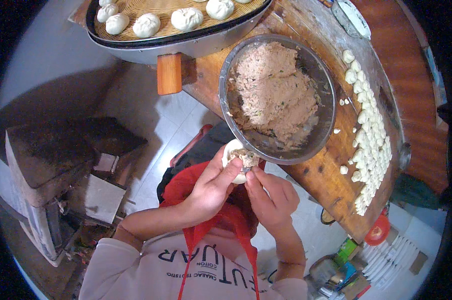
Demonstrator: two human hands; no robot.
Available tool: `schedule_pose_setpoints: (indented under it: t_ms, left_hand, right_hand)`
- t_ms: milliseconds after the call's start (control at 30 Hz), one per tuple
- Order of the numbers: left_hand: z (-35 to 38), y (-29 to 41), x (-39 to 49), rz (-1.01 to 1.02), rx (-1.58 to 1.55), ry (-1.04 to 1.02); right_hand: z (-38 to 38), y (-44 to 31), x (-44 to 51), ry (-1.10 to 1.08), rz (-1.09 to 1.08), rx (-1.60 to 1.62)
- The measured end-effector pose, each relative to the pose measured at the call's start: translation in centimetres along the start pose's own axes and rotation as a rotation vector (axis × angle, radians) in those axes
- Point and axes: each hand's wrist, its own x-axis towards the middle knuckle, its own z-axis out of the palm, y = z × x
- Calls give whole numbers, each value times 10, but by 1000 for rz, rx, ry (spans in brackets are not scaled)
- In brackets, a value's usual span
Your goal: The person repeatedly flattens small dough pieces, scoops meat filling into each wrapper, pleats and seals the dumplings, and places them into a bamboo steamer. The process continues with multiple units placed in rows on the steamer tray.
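My left hand holds a round dough wrapper, its thumb pressed onto the meat filling inside. Thumb and index finger of my right hand pinch the wrapper's right edge. Both hands are just below the near rim of a large metal bowl. Ground meat filling flecked with green is heaped in that bowl. Beyond, pleated buns sit spaced out on a woven round tray. Part of the wrapper is hidden by my fingers.
The bowl stands on a wooden table. Many small dough pieces lie along its right side. A metal pan with a wooden handle is under the tray. At the far right is a container of white powder. A red bowl sits lower right.
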Motion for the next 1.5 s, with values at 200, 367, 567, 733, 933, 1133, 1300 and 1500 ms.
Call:
schedule_pose_setpoints:
  t_ms: [200,367,567,733,933,1133,1300,1500]
  left_hand:
    - [2,5,2,-71,-212,59]
    - [2,7,-1,-55,-161,10]
    - [-9,-1,2,-22,-165,84]
    - [-16,-1,-2,72,51,192]
    - [-13,9,-3,202,206,156]
    - [-8,10,2,210,175,96]
    - [-6,16,7,135,100,96]
    - [-1,18,11,136,95,134]
  right_hand:
    - [-22,6,-1,87,65,30]
    - [-3,1,2,97,105,68]
    - [-4,1,3,78,167,114]
    - [-6,-11,11,130,446,339]
    - [-6,-14,19,8,338,214]
    - [-7,-5,22,-14,179,67]
    - [3,10,28,88,79,-52]
    - [-4,25,41,68,241,-200]
